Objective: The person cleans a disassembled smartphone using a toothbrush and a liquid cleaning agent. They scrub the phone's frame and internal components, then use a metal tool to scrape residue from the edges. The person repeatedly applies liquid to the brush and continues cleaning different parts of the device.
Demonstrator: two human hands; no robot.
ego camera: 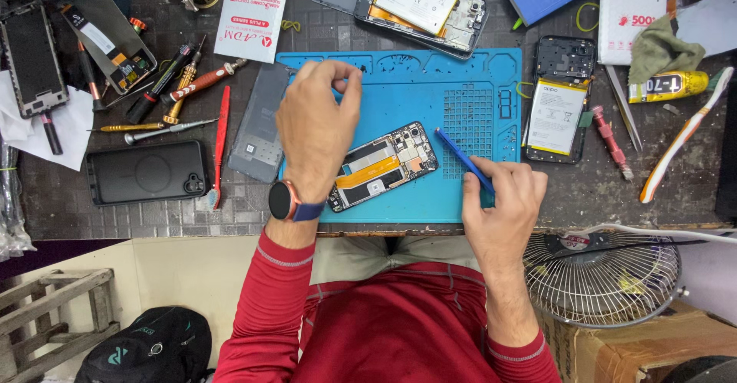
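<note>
Cluttered table (614,199): the right hand (503,199) pinches a blue tool (463,159) beside the phone (382,165); the left hand's (315,122) grip is pinched shut above the mat (461,84), contents unseen.

Matt blue mat (468,76), probably silicone; glossy plastic pry tool (461,155).

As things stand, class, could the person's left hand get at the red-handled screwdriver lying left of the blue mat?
Probably yes. The left hand hovers over the blue mat's upper left corner, pinching something small, and only flat parts lie between it and the red-handled screwdriver.

left hand (316,126): raised, fingers pinched | right hand (503,199): curled, fingers gripping
</note>
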